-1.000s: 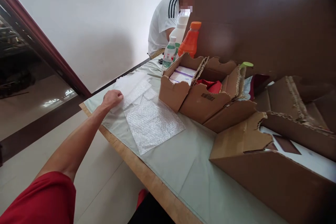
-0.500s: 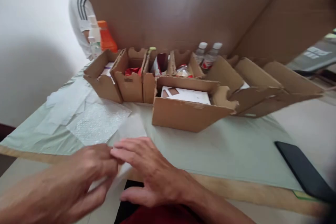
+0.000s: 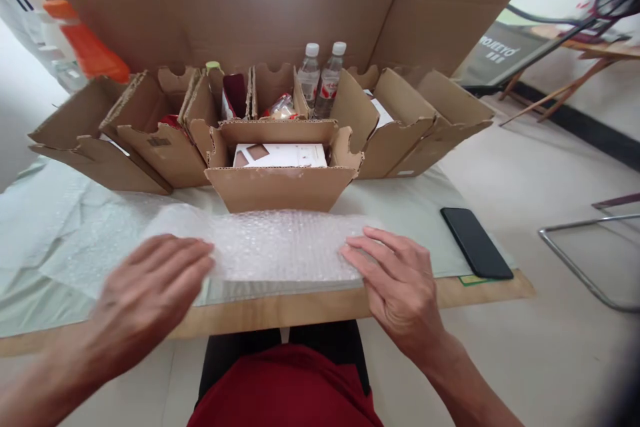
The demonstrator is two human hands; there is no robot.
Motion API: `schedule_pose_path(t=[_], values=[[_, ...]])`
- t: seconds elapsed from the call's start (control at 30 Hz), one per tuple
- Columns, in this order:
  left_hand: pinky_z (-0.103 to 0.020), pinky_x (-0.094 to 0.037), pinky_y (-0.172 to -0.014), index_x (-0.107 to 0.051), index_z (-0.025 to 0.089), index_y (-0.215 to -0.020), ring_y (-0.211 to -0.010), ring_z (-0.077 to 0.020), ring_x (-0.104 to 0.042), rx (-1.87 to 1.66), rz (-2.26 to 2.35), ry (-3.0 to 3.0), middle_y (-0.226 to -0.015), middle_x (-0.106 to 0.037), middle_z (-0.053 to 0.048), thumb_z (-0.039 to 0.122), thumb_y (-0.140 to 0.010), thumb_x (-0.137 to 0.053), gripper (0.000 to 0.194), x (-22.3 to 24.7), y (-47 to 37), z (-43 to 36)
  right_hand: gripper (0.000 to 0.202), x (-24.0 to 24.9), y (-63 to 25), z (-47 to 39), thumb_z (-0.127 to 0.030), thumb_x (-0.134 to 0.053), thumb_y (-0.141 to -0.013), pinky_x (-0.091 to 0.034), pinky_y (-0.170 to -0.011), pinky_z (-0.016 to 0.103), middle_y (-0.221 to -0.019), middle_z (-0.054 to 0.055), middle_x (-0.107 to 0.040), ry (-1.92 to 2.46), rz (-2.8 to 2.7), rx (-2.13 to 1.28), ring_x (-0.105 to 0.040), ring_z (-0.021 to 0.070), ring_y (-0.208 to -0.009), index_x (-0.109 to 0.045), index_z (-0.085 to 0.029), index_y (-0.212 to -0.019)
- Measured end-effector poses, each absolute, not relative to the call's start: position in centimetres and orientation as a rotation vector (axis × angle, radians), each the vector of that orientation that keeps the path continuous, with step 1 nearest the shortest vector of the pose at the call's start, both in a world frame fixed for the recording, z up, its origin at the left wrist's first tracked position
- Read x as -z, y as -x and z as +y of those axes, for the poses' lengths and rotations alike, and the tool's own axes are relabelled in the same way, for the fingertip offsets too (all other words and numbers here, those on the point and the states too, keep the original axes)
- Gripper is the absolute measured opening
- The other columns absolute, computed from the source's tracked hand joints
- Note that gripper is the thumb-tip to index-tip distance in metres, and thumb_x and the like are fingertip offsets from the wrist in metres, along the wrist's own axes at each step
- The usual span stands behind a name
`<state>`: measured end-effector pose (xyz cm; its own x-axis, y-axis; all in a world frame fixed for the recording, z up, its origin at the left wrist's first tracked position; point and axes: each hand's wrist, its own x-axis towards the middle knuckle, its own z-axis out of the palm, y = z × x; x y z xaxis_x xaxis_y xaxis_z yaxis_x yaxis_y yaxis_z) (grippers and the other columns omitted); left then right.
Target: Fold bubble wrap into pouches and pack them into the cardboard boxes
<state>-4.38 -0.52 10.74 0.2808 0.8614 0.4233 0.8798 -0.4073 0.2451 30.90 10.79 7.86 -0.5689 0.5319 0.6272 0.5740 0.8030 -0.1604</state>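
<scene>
a strip of clear bubble wrap (image 3: pixel 283 247) is stretched crosswise near the front edge of the table, between the two hands, just before a tapered brown cardboard box (image 3: pixel 280 190). its left end is covered by the left hand (image 3: pixel 153 300), whose fingers are bent and pressed close together, with the fingertips set against the wrap; the thumb is hidden, so whether the wrap is pinched cannot be told. the right end is touched by the fingertips of the right hand (image 3: pixel 400 280), whose fingers are curved and slightly spread; a firm grip there cannot be made out either. both backs of the hands are turned upward, and the forearms are angled inward from the lower corners, the left one blurred.

more sheets of clear bubble wrap (image 3: pixel 95 240) are laid at the left on a pale green cloth (image 3: pixel 415 213), by which a wooden tabletop (image 3: pixel 300 303) is covered almost to its edge. a white carton with brown squares (image 3: pixel 295 155) is contained in the tapered box. at the right, a black phone (image 3: pixel 477 243) is placed near the table's corner. behind, a row of open brown cardboard bins (image 3: pixel 155 147) is backed by a tall brown cardboard panel (image 3: pixel 240 7), with two white-capped clear bottles (image 3: pixel 330 83) and an orange bottle (image 3: pixel 93 50) set among them.
</scene>
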Motion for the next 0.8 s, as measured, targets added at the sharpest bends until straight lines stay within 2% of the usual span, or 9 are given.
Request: schedule_pose_path(t=[0.1, 0.17, 0.3, 0.37, 0.43, 0.5, 0.6, 0.73, 0.8], values=[[-0.048, -0.056, -0.094, -0.069, 0.02, -0.11, -0.103, -0.0262, -0.072, 0.472, -1.546, 2.574, -0.112, -0.077, -0.009, 0.008, -0.097, -0.048, 0.028, -5.5, 1.3, -0.7, 0.044, -4.6, -33.4, 11.2, 0.002, -0.048, -0.087, -0.046, -0.101, 0.049, -0.122, 0.008, -0.077, 0.907, -2.533, 0.048, -0.065, 0.0289, -0.122, -0.073, -0.022, -0.115], [-0.05, -0.055, -0.1, -0.067, 0.021, -0.118, -0.108, -0.027, -0.071, 0.497, -1.646, 2.609, -0.119, -0.075, -0.01, 0.018, -0.098, -0.054, 0.024, -3.9, 1.0, -0.9, 0.039, -3.1, -35.0, 11.4, -0.008, -0.051, -0.09, -0.047, -0.102, 0.052, -0.132, 0.009, -0.072, 0.943, -2.63, -0.092, -0.065, 0.0307, -0.125, -0.073, -0.023, -0.118], [-0.051, -0.057, -0.098, -0.056, 0.028, -0.139, -0.117, -0.0298, -0.068, 1.013, -2.159, 2.257, -0.133, -0.069, -0.01, 0.041, -0.094, -0.064, 0.048, -5.1, 2.9, 1.4, 0.036, -3.5, -35.4, 13.6, -0.034, -0.056, -0.097, -0.05, -0.105, 0.052, -0.141, 0.009, -0.066, 1.155, -2.386, -0.411, -0.063, 0.0306, -0.128, -0.066, -0.027, -0.131], [-0.052, -0.058, -0.097, -0.047, 0.028, -0.147, -0.121, -0.0311, -0.066, 1.353, -2.384, 1.977, -0.14, -0.064, -0.012, 0.044, -0.091, -0.065, 0.06, -5.6, 3.3, 4.2, 0.047, -4.3, -33.3, 15.6, -0.044, -0.059, -0.096, -0.054, -0.102, 0.051, -0.141, 0.01, -0.066, 1.249, -2.202, -0.616, -0.065, 0.0306, -0.125, -0.06, -0.026, -0.139], [-0.053, -0.057, -0.098, -0.045, 0.024, -0.146, -0.121, -0.0314, -0.066, 1.683, -2.462, 1.863, -0.139, -0.063, -0.014, 0.046, -0.087, -0.065, 0.066, -5.2, 2.5, 6.9, 0.058, -4.8, -30.5, 17.6, -0.05, -0.064, -0.089, -0.057, -0.096, 0.05, -0.137, 0.012, -0.067, 1.258, -2.065, -0.815, -0.068, 0.0311, -0.118, -0.056, -0.024, -0.141], [-0.053, -0.056, -0.1, -0.05, 0.021, -0.138, -0.117, -0.0301, -0.066, 1.878, -2.48, 1.825, -0.132, -0.065, -0.013, 0.043, -0.085, -0.065, 0.059, -4.1, 0.9, 8.5, 0.059, -4.7, -27.7, 19.0, -0.053, -0.066, -0.085, -0.06, -0.086, 0.046, -0.127, 0.012, -0.071, 1.235, -1.96, -0.935, -0.07, 0.0298, -0.106, -0.058, -0.022, -0.135], [-0.052, -0.054, -0.101, -0.053, 0.022, -0.131, -0.113, -0.0279, -0.065, 1.931, -2.543, 1.68, -0.127, -0.065, -0.01, 0.037, -0.085, -0.064, 0.049, -2.6, -1.2, 8.5, 0.049, -4.1, -24.8, 19.8, -0.055, -0.064, -0.088, -0.058, -0.075, 0.039, -0.114, 0.01, -0.072, 1.222, -1.875, -0.957, -0.069, 0.0248, -0.09, -0.063, -0.021, -0.124], [-0.049, -0.056, -0.097, -0.054, 0.023, -0.129, -0.11, -0.0267, -0.065, 1.894, -2.526, 1.573, -0.122, -0.065, -0.008, 0.036, -0.086, -0.064, 0.046, -2.5, -1.0, 8.1, 0.041, -3.6, -22.4, 20.0, -0.049, -0.06, -0.093, -0.057, -0.069, 0.034, -0.103, 0.007, -0.072, 1.198, -1.884, -0.944, -0.064, 0.0189, -0.073, -0.063, -0.02, -0.121], [-0.047, -0.059, -0.092, -0.055, 0.023, -0.13, -0.106, -0.0254, -0.066, 1.862, -2.498, 1.619, -0.12, -0.065, -0.007, 0.037, -0.087, -0.062, 0.045, -2.7, 0.0, 8.6, 0.04, -3.5, -21.9, 20.3, -0.045, -0.056, -0.096, -0.056, -0.068, 0.033, -0.102, 0.008, -0.073, 1.17, -1.889, -0.905, -0.065, 0.0179, -0.071, -0.062, -0.017, -0.123]])
